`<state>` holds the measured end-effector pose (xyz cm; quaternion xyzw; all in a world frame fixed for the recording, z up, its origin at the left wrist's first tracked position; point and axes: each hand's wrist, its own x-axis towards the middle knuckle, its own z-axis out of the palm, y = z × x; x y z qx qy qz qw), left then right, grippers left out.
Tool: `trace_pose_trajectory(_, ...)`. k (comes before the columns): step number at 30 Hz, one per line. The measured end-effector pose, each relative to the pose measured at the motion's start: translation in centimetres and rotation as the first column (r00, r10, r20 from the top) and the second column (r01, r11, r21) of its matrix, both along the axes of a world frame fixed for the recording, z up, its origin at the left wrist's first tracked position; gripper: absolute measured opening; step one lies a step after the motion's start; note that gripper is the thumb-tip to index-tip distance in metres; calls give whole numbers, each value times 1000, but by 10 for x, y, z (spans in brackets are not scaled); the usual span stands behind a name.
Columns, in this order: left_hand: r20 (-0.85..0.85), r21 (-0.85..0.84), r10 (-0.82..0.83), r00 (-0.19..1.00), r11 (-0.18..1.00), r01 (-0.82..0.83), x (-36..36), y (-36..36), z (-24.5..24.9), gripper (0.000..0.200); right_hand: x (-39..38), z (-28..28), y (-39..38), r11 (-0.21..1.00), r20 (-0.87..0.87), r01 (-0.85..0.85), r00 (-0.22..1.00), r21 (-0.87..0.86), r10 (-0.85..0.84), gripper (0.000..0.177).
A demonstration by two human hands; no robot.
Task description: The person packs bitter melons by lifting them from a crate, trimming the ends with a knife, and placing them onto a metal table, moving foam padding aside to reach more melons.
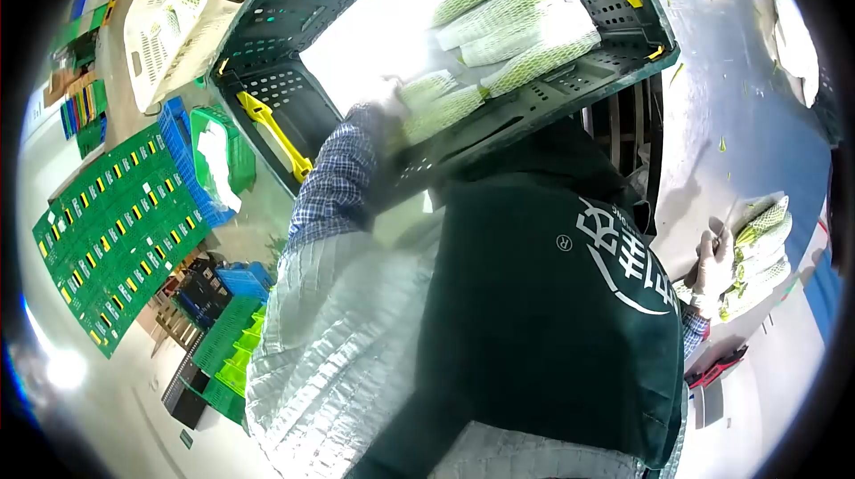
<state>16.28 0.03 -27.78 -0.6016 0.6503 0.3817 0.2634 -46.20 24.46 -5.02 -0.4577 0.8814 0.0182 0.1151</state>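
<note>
My left hand (389, 98), washed out by glare and blurred, reaches into a dark green crate (294, 78) beside pale green vegetables in white netting (445, 112). Its fingers cannot be made out. More netted vegetables (499, 16) lie in rows on a bright white liner in the crate. At the right, my gloved right hand (712, 265) is closed against a bundle of netted vegetables (757, 256) by the metal table (712, 96). Part of its grip is hidden.
A white perforated basket (165, 43) stands left of the crate. Further left are a green bin (233, 154) with white material, a blue crate (191, 167) and a green board with tags (120, 230). Small green scraps dot the metal table. A white bag (793, 38) lies top right.
</note>
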Motion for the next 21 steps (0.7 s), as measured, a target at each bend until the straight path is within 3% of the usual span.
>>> trace_pose_trajectory(1,4,36,7,1000,999,-7,0,-5,2,74,21,12,-20,998,-58,-10,998,62,13,40)
trace_pose_trajectory(2,-141,-24,125,982,991,-130,5,1,7,67,71,46,-62,976,406,215,890,27,-207,38)
trace_pose_trajectory(3,-206,-100,159,966,978,-183,6,7,12,66,82,51,-73,947,643,318,714,57,-278,39)
trace_pose_trajectory(7,-491,-124,333,805,888,-443,21,1,68,68,85,31,-88,956,671,281,726,-84,-154,40)
trace_pose_trajectory(8,-557,-109,365,746,858,-502,22,-8,85,68,87,29,-99,950,736,278,672,-141,-87,38)
trace_pose_trajectory(9,-619,-101,381,687,828,-551,21,-17,99,68,83,20,-112,955,662,197,750,-222,-1,35)
trace_pose_trajectory(11,-725,-87,366,584,792,-604,10,-41,131,69,105,14,-167,802,322,-271,811,-532,489,32)
trace_pose_trajectory(13,-809,-51,330,487,786,-616,-15,-53,162,70,146,22,-204,736,322,-277,765,-617,557,33)
trace_pose_trajectory(15,-858,-22,289,425,805,-592,-45,-52,192,71,186,41,-240,473,14,-464,702,-749,712,34)
trace_pose_trajectory(17,-885,-14,248,394,831,-557,-70,-48,217,72,212,66,-263,454,-41,-524,686,-720,726,36)
trace_pose_trajectory(19,-895,-35,206,396,852,-522,-89,-46,234,72,229,75,-280,412,88,-451,583,-792,808,41)
trace_pose_trajectory(21,-897,-89,145,418,866,-492,-100,-40,249,73,241,77,-288,358,34,-465,571,-810,820,39)
